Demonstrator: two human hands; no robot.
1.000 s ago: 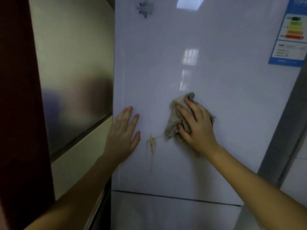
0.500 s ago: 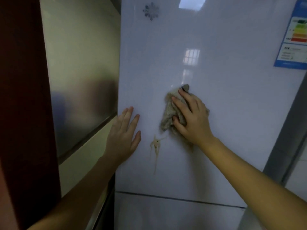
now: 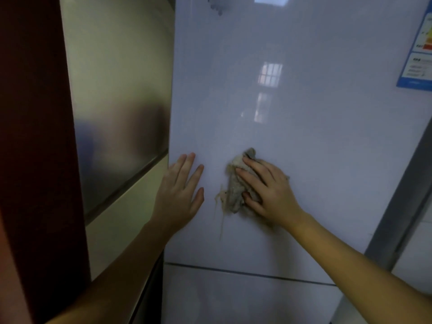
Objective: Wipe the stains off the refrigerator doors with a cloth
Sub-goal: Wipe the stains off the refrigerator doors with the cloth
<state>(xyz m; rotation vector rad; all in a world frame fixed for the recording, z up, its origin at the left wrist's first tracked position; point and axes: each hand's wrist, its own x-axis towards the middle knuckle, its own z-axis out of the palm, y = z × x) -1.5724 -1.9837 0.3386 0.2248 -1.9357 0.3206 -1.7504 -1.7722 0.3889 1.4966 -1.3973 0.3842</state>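
Wiping incomplete: right hand (image 3: 268,190), fingers flat, presses cloth (image 3: 235,195) on door (image 3: 304,136) against the right edge of a dripping stain (image 3: 219,203) not yet removed; left hand (image 3: 180,195) rests open alongside.

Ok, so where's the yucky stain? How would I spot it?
Look at the big white upper refrigerator door. Low on it rest two hands: the left hand bare, the right hand pressing a grey cloth. The stain is the beige smear between them, touching the cloth's left edge, with a thin drip running down.
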